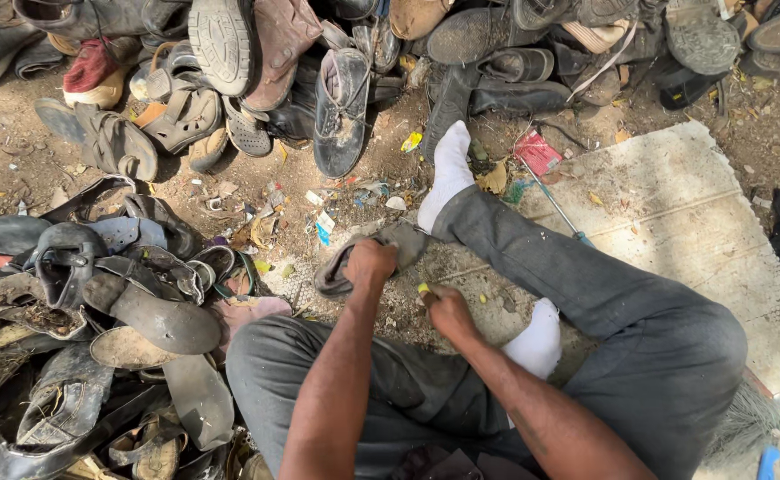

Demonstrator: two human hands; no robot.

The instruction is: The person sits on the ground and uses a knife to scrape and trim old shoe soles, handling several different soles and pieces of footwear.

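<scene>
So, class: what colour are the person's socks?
White, clearest in the head view: socks.

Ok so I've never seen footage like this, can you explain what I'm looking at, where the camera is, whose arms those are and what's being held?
There is one picture, taken by a camera worn on a person's head and looking down, so the two bare arms rising from the bottom edge are that person's own. They sit on the dirt ground in grey trousers and white socks, one leg stretched out, partly over a pale mat. The left hand grips a worn grey shoe lying on the ground. The right hand is closed around something small with a yellow tip; what it is, I cannot tell. Piles of old shoes and sandals lie along the top and left. A thin rod-like tool lies beside the outstretched leg.
</scene>
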